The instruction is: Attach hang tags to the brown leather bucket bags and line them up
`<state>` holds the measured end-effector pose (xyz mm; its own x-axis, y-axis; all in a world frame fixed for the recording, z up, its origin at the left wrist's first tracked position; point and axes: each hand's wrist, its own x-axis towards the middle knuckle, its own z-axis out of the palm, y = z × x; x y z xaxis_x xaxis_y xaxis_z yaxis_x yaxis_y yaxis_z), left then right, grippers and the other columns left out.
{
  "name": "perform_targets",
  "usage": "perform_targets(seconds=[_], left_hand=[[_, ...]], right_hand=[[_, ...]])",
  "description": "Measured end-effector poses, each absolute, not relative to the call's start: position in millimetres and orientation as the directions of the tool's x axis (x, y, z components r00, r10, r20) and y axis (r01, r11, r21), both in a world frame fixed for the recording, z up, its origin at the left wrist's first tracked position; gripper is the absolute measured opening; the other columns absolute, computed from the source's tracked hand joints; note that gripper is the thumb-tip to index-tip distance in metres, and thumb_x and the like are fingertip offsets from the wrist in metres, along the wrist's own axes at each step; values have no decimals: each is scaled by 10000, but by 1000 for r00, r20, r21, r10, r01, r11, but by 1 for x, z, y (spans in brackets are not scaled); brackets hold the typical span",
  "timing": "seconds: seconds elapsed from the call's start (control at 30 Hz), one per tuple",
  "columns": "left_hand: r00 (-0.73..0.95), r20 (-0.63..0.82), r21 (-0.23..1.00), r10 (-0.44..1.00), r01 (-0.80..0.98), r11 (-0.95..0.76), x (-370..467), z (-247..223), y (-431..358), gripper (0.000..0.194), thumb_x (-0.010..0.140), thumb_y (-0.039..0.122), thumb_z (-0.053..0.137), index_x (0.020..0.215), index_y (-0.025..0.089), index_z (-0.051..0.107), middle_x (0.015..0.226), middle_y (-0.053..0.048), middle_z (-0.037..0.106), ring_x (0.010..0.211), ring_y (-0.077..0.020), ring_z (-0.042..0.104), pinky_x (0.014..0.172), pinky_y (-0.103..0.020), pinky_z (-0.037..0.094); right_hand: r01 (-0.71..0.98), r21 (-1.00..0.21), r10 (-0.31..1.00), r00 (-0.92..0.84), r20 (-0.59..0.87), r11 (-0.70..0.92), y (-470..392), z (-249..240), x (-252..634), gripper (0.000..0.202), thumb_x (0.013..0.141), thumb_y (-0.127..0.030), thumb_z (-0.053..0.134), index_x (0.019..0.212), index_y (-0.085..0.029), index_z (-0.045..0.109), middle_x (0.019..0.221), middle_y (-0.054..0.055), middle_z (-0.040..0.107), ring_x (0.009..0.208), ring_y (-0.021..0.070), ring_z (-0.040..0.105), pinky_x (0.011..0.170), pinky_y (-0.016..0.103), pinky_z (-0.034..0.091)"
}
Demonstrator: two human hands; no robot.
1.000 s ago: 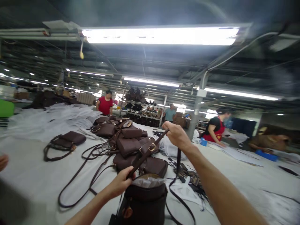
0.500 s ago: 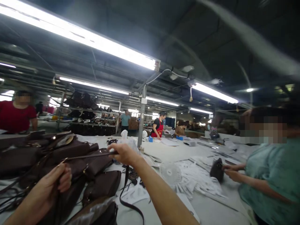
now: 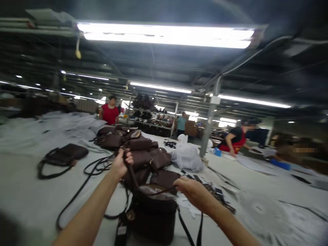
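Note:
A dark brown bag (image 3: 153,217) stands upright on the white table at the bottom centre, its top open with pale wrapping showing inside. Above its left side my left hand (image 3: 122,164) is closed round a dark strap that runs down to the bag. My right hand (image 3: 188,188) pinches a thin dark strap over the bag's right rim. Part of the strap hangs below my right hand. A dark tag (image 3: 121,232) hangs at the bag's lower left. Behind the bag lies a pile of brown bags (image 3: 139,159).
Another dark bag (image 3: 69,155) lies at the left near white sheets (image 3: 58,126). Clear plastic (image 3: 188,157) sits beside a metal post (image 3: 208,123). A fan (image 3: 258,208) is at the right. People in red stand beyond the table.
The view has swung left. Both hands have moved from the strap stretched over the pile to straps above an open bag, which now stands in front. The person in green has left the view.

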<state>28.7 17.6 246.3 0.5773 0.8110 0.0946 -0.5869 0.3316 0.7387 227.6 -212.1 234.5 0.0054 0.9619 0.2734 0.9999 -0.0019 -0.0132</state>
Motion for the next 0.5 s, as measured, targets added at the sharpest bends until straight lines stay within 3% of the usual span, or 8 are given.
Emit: perform_targets(seconds=[0.13,0.23,0.33,0.5], left_hand=[[699,118,803,706,-486,346,52,241,15,345,978,365,401,841,108,587,584,40,438,405,-40,312,373,-142,261],[829,194,893,525,-371,256,62,239,3,367,896,459,545,839,99,590,644,17,492,420,-29,326,380,-143,244],[865,241,940,440,-321,116,67,239,-7,450,794,561,631,849,118,575,701,-1,549,429,-24,323,391,-157,238],[860,267,961,435,-270,-55,69,243,-14,466,762,604,618,875,161,531,688,11,572,433,-38,312,410,-177,225]], right_hand=[[989,148,960,-35,280,-7,-177,252,204,198,969,-236,412,943,-207,606,899,39,655,763,165,640,594,243,375],[972,221,944,-1,329,-76,-156,271,182,190,974,-274,431,931,-196,599,889,51,669,798,189,658,577,249,363],[960,235,923,54,380,-153,-139,288,172,217,981,-283,417,932,-186,604,899,72,685,831,205,669,589,252,375],[959,203,908,102,407,-199,-125,297,172,237,970,-271,409,899,-181,616,908,94,704,856,219,679,655,267,432]])
